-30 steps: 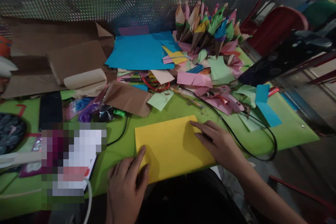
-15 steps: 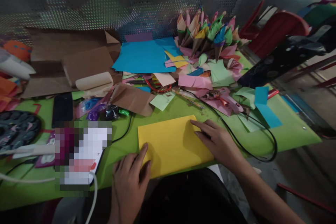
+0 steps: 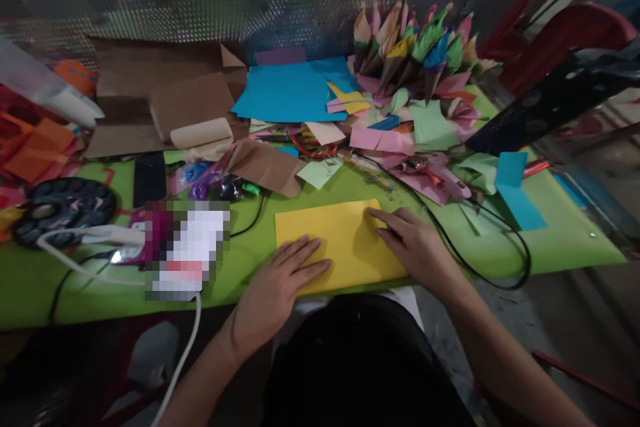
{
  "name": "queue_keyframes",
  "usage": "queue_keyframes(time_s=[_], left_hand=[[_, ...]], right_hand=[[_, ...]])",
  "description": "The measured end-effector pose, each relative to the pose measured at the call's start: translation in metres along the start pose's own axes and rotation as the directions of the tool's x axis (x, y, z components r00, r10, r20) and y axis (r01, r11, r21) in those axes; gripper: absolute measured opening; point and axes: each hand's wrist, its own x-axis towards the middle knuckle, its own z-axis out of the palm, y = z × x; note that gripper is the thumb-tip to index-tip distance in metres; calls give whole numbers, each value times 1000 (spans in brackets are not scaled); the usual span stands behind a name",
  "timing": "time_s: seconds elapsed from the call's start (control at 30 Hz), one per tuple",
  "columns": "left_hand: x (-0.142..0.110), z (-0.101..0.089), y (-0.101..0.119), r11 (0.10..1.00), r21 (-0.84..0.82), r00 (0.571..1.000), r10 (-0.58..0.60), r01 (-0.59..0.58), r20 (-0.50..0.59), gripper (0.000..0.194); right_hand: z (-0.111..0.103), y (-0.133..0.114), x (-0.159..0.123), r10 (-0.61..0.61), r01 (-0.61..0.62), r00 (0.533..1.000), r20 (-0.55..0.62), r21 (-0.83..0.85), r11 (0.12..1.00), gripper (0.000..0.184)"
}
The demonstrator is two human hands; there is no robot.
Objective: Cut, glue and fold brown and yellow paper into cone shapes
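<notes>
A rectangular yellow sheet of paper [image 3: 345, 240] lies flat near the front edge of the green table, directly before me. My left hand [image 3: 280, 280] rests on its left part, fingers stretched out and pointing to the right. On the right part lies my right hand [image 3: 415, 243], its index finger extended toward the top right corner and the other fingers somewhat bent. Neither hand grips anything; both touch the paper from above. Whether the sheet is folded or stacked I cannot tell.
Left of the paper are a blurred-out phone [image 3: 193, 247] with a white cable and a black round tray [image 3: 65, 210]. Behind lie blue sheets [image 3: 293, 93], brown paper [image 3: 193, 107] and several paper cones [image 3: 395, 57]. A pink glue gun [image 3: 447, 177] trails a black cord [image 3: 527, 267] at right.
My left hand has slid from the paper's left edge further onto it, its fingers now flatter. My right hand stays at the right side. The camera view has shifted slightly.
</notes>
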Motion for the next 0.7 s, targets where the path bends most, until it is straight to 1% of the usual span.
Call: queue_keyframes(time_s=[0.1, 0.13, 0.23, 0.3, 0.4, 0.5, 0.53, 0.6, 0.63, 0.67, 0.7], left_hand=[[-1, 5, 1, 1000, 5, 999, -17, 17, 39, 47], [-1, 6, 3, 1000, 28, 999, -9, 8, 40, 46], [-2, 13, 6, 992, 119, 999, 35, -37, 18, 54], [-1, 16, 6, 983, 173, 998, 56, -57, 7, 58], [-1, 19, 4, 972, 220, 997, 80, -80, 9, 62], [-1, 20, 1, 967, 239, 996, 85, -85, 11, 63], [-1, 21, 0, 966, 243, 996, 87, -86, 9, 62], [-3, 24, -2, 963, 252, 995, 100, -97, -2, 62], [-3, 26, -3, 961, 258, 994, 107, -100, -14, 62], [-4, 28, -4, 959, 266, 994, 108, -97, -27, 62], [-5, 30, -4, 958, 274, 994, 103, -90, -34, 63]], right_hand=[[1, -2, -3, -8, 6, 1000, -23, -66, 998, 38], [2, -2, -4, -6, 4, 1000, -26, -94, 996, 38], [4, -2, -4, -2, -5, 999, -39, -162, 987, 37], [3, 0, -4, -15, 7, 999, -49, -161, 987, 37], [-8, 0, -5, -34, 24, 996, -85, -119, 993, 40], [-25, -17, -18, -55, 19, 976, -210, -169, 985, 48], [-27, -28, -26, -99, 48, 962, -255, -198, 979, 50], [-20, -51, -43, -203, 168, 958, -204, -178, 970, 56], [-11, -64, -51, -291, 266, 943, -159, -159, 951, 61], [2, -75, -58, -363, 349, 928, -88, -142, 926, 68], [17, -84, -63, -432, 425, 901, -29, -134, 895, 73]])
